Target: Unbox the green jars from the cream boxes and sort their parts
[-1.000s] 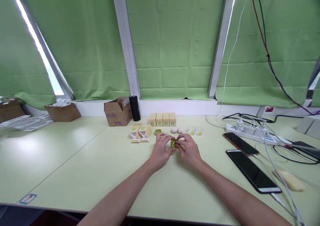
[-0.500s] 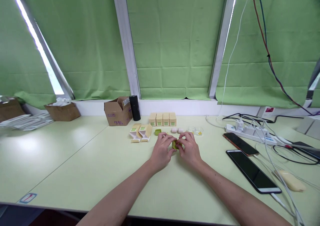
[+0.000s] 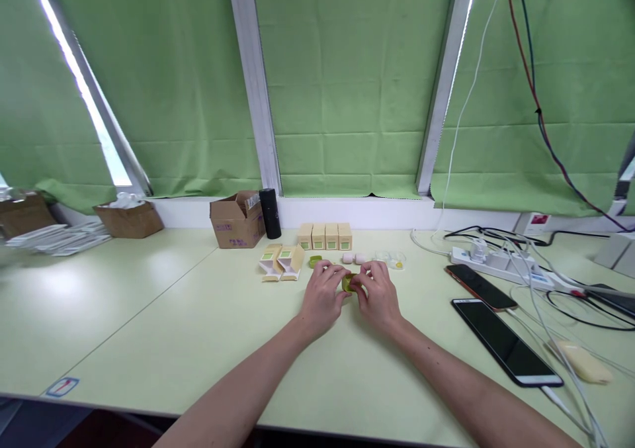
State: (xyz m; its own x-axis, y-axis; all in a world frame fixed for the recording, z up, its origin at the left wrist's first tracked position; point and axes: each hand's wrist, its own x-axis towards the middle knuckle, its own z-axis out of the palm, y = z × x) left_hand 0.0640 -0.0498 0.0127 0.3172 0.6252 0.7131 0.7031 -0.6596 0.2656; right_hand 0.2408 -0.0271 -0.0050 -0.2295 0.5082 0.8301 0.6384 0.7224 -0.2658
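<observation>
Cardboard box and black flask sit side by side at the window ledge; four little tan boxes lined up just right of them; a dark phone lies near a power strip, far right.

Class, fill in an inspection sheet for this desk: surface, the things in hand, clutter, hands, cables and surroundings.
Surface: pale green table, with things gathered towards its far edge.
Job's things: small green case between both hands; beyond it a second green case, pink cases, four upright boxes in a row, and two opened boxes lying flat.
Clutter: cardboard box, black flask, two phones at right.
Hands: left hand and right hand both pinch the small green case.
Cables: power strip with plugs; loose cables across the right side; wires hang from above.
Surroundings: green blinds over the windows.
</observation>
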